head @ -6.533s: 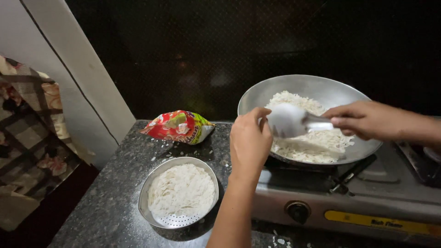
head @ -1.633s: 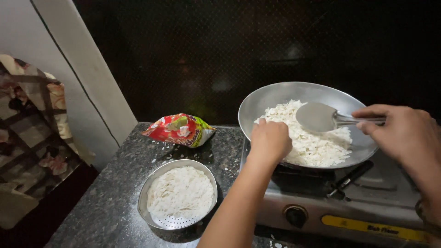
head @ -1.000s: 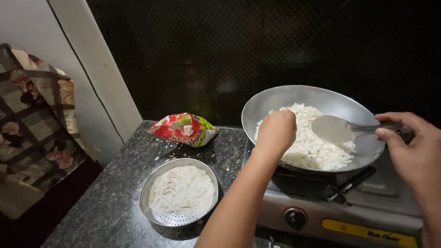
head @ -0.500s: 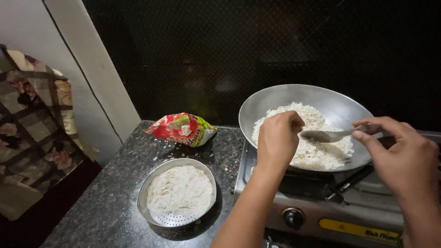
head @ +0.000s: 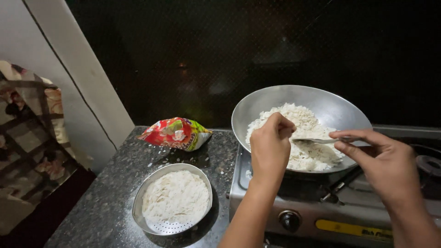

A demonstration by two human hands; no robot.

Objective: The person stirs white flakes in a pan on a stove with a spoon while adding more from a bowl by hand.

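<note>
Home kitchen, as far as I can see from here. Gas stove [head: 330, 216] with knob [head: 291, 220] sits on speckled dark stone counter [head: 115, 183]. Steel pan [head: 301, 126] of white flakes on burner, perforated steel bowl [head: 172, 200] and snack packet [head: 174, 133] beside it. Patterned cloth [head: 27, 138] at left (domestic touch). Dark wall behind.

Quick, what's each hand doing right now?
Left hand: fingers pinched together over the flakes in the pan; any contents cannot be told.
Right hand: holding the spatula handle.
</note>
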